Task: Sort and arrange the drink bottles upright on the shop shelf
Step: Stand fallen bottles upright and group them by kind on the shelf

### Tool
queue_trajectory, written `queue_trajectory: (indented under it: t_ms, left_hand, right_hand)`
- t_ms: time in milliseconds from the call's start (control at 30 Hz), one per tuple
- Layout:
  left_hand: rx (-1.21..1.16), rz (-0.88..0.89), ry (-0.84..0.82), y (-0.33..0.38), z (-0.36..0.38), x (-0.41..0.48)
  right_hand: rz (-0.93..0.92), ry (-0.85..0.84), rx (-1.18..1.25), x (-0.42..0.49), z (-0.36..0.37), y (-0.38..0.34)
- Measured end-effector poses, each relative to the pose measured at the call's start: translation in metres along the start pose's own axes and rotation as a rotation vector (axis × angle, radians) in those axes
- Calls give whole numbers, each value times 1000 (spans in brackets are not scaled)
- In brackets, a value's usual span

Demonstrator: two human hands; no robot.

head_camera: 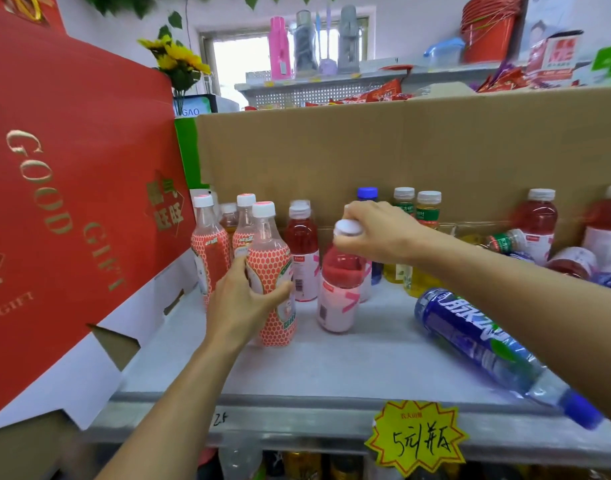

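Observation:
My left hand [243, 303] grips the orange honeycomb-label bottle [274, 271], which stands upright at the front of a group of matching bottles [209, 244]. My right hand [373, 230] holds the neck, just under the white cap, of a red drink bottle with a pink label [337, 299]; it stands on the shelf [331, 362], tilted slightly. Another red drink bottle [302, 251] stands behind it. A blue-label bottle [484, 337] lies on its side at the front right, its blue cap over the shelf edge.
A cardboard wall [401, 147] backs the shelf. Yellow tea bottles [425, 216] and a blue-capped bottle [367, 194] stand at the back. More red bottles [536, 220] stand and lie at the right. A red gift box [72, 174] leans at the left. A yellow price tag [416, 438] hangs below.

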State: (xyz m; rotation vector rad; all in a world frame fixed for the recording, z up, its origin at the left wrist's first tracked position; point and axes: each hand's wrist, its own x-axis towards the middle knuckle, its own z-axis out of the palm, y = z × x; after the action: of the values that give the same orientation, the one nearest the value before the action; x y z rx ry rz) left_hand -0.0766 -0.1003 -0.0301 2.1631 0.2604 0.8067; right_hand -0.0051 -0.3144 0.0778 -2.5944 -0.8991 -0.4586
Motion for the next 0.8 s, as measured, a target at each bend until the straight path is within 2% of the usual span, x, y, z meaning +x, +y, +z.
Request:
queue_trajectory:
  t_ms: [233, 500, 600, 633, 700, 733, 800]
  left_hand:
    - [19, -71, -12, -5, -5, 3]
    - [-61, -125, 30, 1, 5, -6]
    - [-10, -121, 149, 12, 7, -16]
    - [71, -71, 244, 18, 9, -23]
    - [200, 209, 366, 39, 21, -47]
    - [228, 388, 326, 52, 32, -60]
    - [236, 685, 111, 79, 64, -82]
  right_hand:
    - [3, -102, 105, 41, 15, -16]
    - [-49, -175, 283, 13, 4, 7]
    - [-66, -195, 343, -18, -16, 37]
    - [-81, -162, 347, -32, -26, 51]
    - [-95, -94, 346, -61, -49, 84]
    - [-86, -76, 331, -75, -59, 103]
    - [-59, -98, 246, -102, -72, 137]
